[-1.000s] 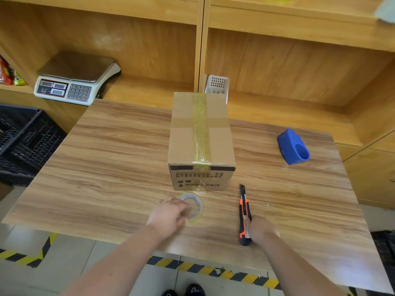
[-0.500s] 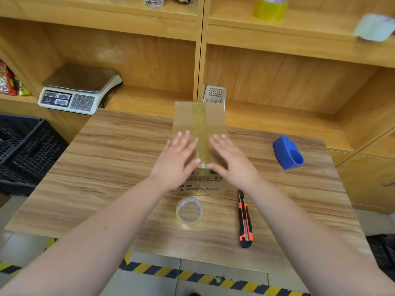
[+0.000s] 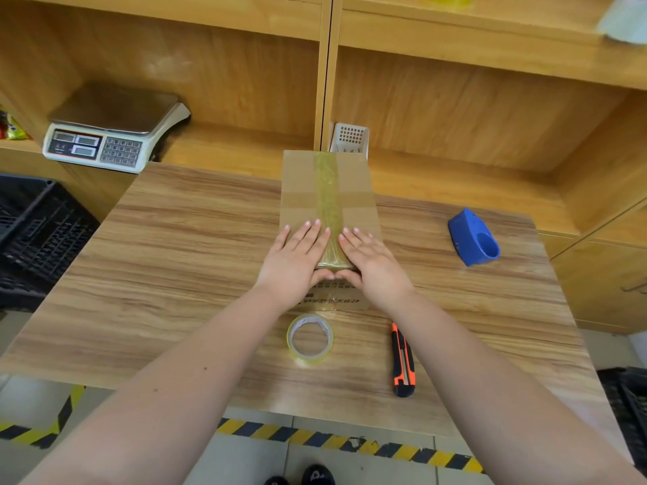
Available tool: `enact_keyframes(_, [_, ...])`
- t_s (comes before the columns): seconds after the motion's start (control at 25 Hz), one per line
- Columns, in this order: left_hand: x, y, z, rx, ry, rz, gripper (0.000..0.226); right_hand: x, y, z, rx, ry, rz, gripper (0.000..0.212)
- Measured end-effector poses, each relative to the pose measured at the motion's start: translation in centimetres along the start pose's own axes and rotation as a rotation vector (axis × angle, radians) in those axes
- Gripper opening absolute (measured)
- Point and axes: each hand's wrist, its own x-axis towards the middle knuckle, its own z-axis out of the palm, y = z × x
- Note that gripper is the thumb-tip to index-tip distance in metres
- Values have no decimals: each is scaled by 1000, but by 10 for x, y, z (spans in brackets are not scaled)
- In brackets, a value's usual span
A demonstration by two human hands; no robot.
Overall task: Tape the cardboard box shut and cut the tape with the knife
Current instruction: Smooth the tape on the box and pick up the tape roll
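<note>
A cardboard box (image 3: pixel 301 183) stands on the wooden table (image 3: pixel 175 260), its top seam covered by a yellowish tape strip (image 3: pixel 327 194) that runs down over the near face. My left hand (image 3: pixel 296 259) and my right hand (image 3: pixel 371 260) lie flat on the near end of the box top, one on each side of the strip, thumbs meeting at the front edge. A roll of clear tape (image 3: pixel 310 337) lies flat on the table in front of the box. The orange and black knife (image 3: pixel 402 362) rests to the roll's right, untouched.
A blue tape dispenser (image 3: pixel 474 238) sits at the table's right. A weighing scale (image 3: pixel 112 129) stands on the shelf at back left, a white perforated basket (image 3: pixel 350 136) behind the box. Black crates (image 3: pixel 31 236) are left of the table. Hazard-striped tape marks the floor.
One second ago my hands were at the tape roll and the knife on the table. Both let go and moved onto the box top, and have since slid toward its near edge.
</note>
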Motion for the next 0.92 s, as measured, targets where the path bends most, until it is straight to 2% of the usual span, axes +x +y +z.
enact_keyframes(0.16, [0,0,0,-10,34,15,78,1,-2,-4,13,-15,8,68])
enact_keyframes(0.36, [-2,-2,-7,-35,-7,25,91,0,-2,-13,99,-64,44,80])
enact_keyframes(0.52, [-3,5,-3,-65,60,-20,88,0,-6,-11,128,-33,79,74])
enact_keyframes(0.72, [-1,6,0,-44,71,-44,81,0,-3,-5,7,-19,12,67])
enact_keyframes(0.92, [1,1,-4,-36,14,-21,85,-2,0,-5,-94,-82,-39,70])
